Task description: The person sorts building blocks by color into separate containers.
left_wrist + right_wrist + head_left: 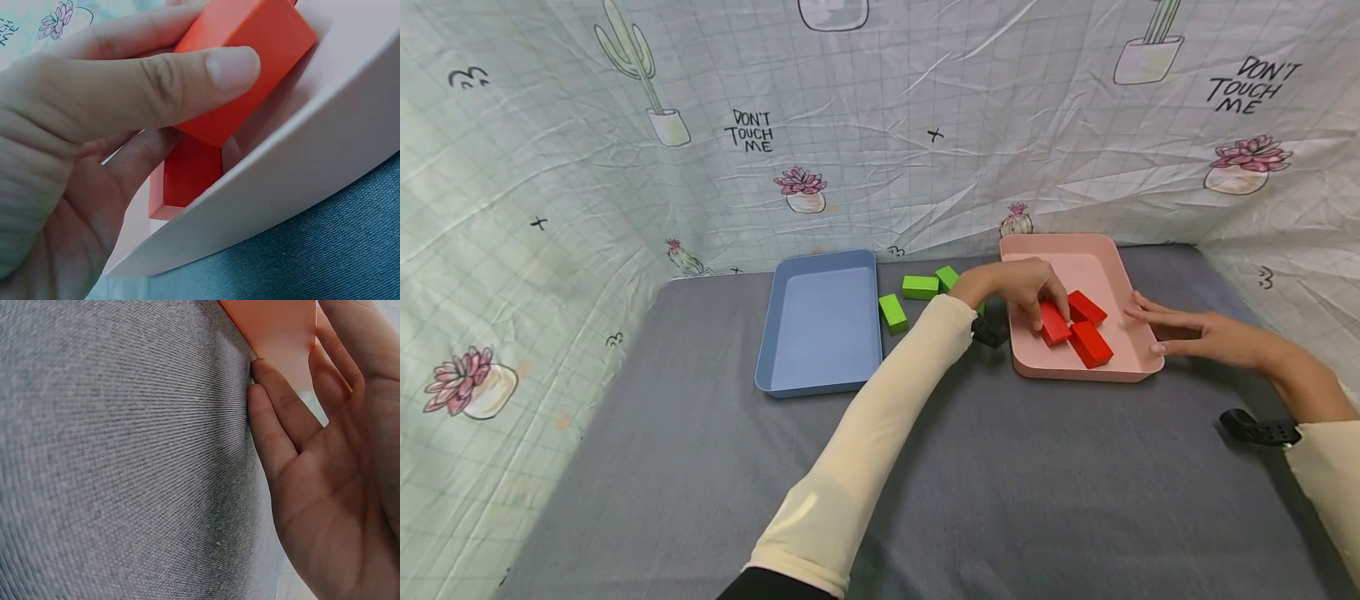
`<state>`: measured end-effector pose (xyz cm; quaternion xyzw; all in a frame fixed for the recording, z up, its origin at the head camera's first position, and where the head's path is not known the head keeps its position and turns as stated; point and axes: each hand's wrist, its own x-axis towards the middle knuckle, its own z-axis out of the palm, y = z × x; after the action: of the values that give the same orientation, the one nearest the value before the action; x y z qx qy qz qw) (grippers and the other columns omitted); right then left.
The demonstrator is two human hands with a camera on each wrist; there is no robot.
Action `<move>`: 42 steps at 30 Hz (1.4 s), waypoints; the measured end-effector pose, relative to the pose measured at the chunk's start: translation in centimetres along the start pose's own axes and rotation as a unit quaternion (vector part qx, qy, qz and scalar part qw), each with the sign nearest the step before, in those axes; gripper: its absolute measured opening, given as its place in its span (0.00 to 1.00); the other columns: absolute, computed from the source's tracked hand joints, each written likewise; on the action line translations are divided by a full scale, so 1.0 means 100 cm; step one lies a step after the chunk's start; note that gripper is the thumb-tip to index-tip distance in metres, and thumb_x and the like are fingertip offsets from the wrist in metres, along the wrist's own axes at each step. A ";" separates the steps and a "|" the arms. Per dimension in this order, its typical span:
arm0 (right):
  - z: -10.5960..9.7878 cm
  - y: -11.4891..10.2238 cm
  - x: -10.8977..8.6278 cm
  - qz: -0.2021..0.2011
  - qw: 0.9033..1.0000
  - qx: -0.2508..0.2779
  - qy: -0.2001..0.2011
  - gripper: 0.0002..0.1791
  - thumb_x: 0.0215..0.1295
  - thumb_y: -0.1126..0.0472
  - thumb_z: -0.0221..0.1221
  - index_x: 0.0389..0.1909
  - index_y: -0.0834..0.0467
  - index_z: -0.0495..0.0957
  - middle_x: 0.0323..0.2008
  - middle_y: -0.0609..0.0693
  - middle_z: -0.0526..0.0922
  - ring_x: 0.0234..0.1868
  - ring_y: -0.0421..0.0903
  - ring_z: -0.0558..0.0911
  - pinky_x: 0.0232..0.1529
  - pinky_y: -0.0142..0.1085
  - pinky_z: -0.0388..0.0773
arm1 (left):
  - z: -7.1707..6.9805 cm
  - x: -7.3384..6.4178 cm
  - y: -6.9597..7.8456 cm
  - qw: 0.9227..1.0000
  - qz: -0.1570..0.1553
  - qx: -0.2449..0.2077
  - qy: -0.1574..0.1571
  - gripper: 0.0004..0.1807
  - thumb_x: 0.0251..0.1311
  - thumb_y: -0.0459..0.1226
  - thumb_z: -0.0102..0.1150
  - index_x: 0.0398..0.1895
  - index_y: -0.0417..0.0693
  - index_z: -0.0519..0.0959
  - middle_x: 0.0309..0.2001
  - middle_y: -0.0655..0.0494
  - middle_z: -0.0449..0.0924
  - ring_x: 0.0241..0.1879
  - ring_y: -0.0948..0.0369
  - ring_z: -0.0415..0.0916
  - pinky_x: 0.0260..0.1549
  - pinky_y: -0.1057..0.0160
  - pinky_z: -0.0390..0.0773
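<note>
Inside the pink tray (1067,244), my left hand (1025,282) pinches a red block (1054,325) between thumb and fingers. The left wrist view shows the thumb pressed flat along this red block (275,59), with another red block (190,169) lower behind it. Two more red blocks lie close by in the tray, one farther back (1086,308) and one nearer the front (1091,345). On the tray's right side, the fingers of my right hand (1221,336) touch the outer wall, stretched out; the right wrist view shows this hand (325,494) beside the tray wall (284,337).
A blue tray (823,329) stands to the left with nothing in it. Between the trays lie several green blocks (921,287), partly covered by my left wrist. Grey cloth (700,467) covers the table; a printed curtain (887,108) hangs behind and at the sides.
</note>
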<state>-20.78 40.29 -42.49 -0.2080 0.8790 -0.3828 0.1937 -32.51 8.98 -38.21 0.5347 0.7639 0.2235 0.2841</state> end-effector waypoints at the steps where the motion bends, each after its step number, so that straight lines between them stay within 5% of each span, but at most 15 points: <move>1: 0.000 0.000 0.000 -0.001 1.000 0.000 0.001 0.38 0.72 0.60 0.60 0.80 0.46 0.58 0.81 0.35 0.39 0.79 0.33 0.36 0.70 0.71 0.35 | 0.000 0.000 0.000 1.000 0.002 -0.001 0.001 0.18 0.52 0.24 0.75 0.47 0.43 0.89 0.46 0.55 0.86 0.41 0.65 0.73 0.46 0.71 0.76; 4: 0.002 0.000 0.000 -0.005 1.000 -0.008 0.008 0.38 0.72 0.60 0.60 0.80 0.46 0.58 0.81 0.35 0.40 0.74 0.21 0.41 0.76 0.46 0.37 | -0.002 0.001 -0.001 1.000 0.002 -0.014 0.000 0.18 0.50 0.24 0.76 0.46 0.43 0.89 0.44 0.55 0.87 0.39 0.66 0.73 0.43 0.70 0.76; 8: 0.003 -0.001 -0.001 -0.007 1.000 -0.024 0.016 0.37 0.72 0.59 0.61 0.80 0.46 0.59 0.81 0.34 0.41 0.71 0.17 0.43 0.61 0.17 0.43 | -0.003 0.003 -0.001 0.999 -0.007 -0.031 -0.007 0.18 0.51 0.24 0.76 0.46 0.43 0.89 0.44 0.56 0.87 0.41 0.65 0.74 0.46 0.71 0.76; 12: 0.002 -0.001 -0.001 -0.013 0.999 -0.032 0.016 0.38 0.72 0.60 0.61 0.80 0.47 0.59 0.81 0.34 0.41 0.70 0.16 0.43 0.54 0.12 0.46 | -0.004 0.004 0.000 1.000 -0.011 -0.026 -0.012 0.17 0.53 0.25 0.74 0.47 0.43 0.88 0.46 0.55 0.86 0.45 0.63 0.75 0.51 0.73 0.75; 24: 0.001 0.000 0.000 -0.021 0.999 -0.035 0.017 0.38 0.72 0.61 0.61 0.79 0.47 0.59 0.81 0.34 0.42 0.71 0.16 0.45 0.53 0.11 0.49 | -0.005 0.005 0.008 0.998 -0.034 -0.029 -0.034 0.19 0.57 0.23 0.70 0.52 0.40 0.86 0.52 0.52 0.84 0.52 0.62 0.75 0.52 0.74 0.74; 26: 0.000 0.000 0.000 -0.017 0.999 -0.035 0.016 0.37 0.72 0.61 0.61 0.79 0.46 0.60 0.80 0.32 0.42 0.70 0.16 0.44 0.53 0.12 0.48 | -0.005 0.005 0.009 0.998 -0.034 -0.035 -0.032 0.20 0.56 0.23 0.70 0.53 0.40 0.85 0.53 0.51 0.84 0.54 0.62 0.76 0.53 0.74 0.74; 28: -0.001 0.000 0.000 -0.012 0.999 -0.030 0.015 0.37 0.72 0.61 0.61 0.79 0.46 0.60 0.80 0.30 0.42 0.70 0.16 0.44 0.65 0.20 0.45 | -0.005 0.004 0.009 0.998 -0.032 -0.040 -0.030 0.20 0.56 0.24 0.70 0.53 0.40 0.85 0.53 0.51 0.84 0.54 0.62 0.77 0.54 0.75 0.74; 31: -0.001 0.000 0.001 -0.003 1.000 -0.016 0.010 0.38 0.72 0.60 0.61 0.79 0.45 0.59 0.79 0.29 0.42 0.69 0.14 0.44 0.75 0.45 0.40 | -0.004 0.003 0.009 0.998 -0.026 -0.047 -0.026 0.19 0.57 0.23 0.69 0.54 0.39 0.84 0.53 0.51 0.84 0.55 0.62 0.77 0.55 0.74 0.74; 33: -0.001 0.000 0.001 0.002 1.000 -0.008 0.008 0.38 0.72 0.60 0.61 0.80 0.45 0.59 0.79 0.29 0.42 0.69 0.14 0.44 0.71 0.63 0.38 | -0.003 0.002 0.009 0.999 -0.024 -0.044 -0.020 0.19 0.59 0.23 0.67 0.55 0.40 0.84 0.54 0.51 0.83 0.56 0.62 0.77 0.56 0.74 0.74; 42: -0.004 -0.001 0.002 0.008 1.000 -0.009 0.002 0.38 0.72 0.59 0.61 0.79 0.44 0.59 0.79 0.30 0.41 0.66 0.12 0.45 0.65 0.75 0.42 | 0.000 -0.010 0.019 0.996 -0.012 0.085 0.002 0.20 0.65 0.30 0.65 0.61 0.45 0.81 0.60 0.55 0.81 0.59 0.60 0.74 0.58 0.74 0.71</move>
<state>-21.10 40.38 -42.17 -0.2019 0.8847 -0.3735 0.1927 -30.95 8.68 -36.83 0.5472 0.7870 0.1553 0.2387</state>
